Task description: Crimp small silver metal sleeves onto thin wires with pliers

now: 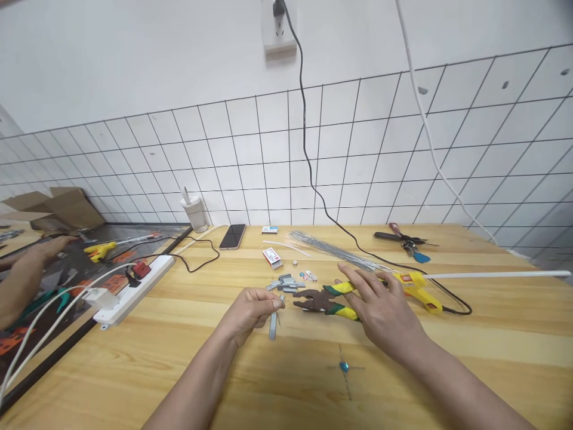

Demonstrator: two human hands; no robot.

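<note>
My left hand (251, 309) pinches a thin wire (279, 318) between thumb and fingertips. A small grey metal bit (282, 297) shows at the fingertips; whether it is part of the held piece I cannot tell. My right hand (380, 301) grips the pliers (319, 300) by their yellow-green handles. Their rusty jaws are apart and point toward my left hand, with nothing visible between them. Below the left fingertips lies a grey staple strip (273, 327). Nearer to me, a cross of twisted wire with a blue gem (344, 366) lies flat on the table.
Staple strips (286, 283), a small box (273, 258) and a bundle of straight wires (340, 249) lie behind my hands. A yellow glue gun (423, 292) with its cord is at right, scissors (398, 237) behind it. Left are a phone (233, 236), a power strip (134, 289) and another person's arm (27, 275).
</note>
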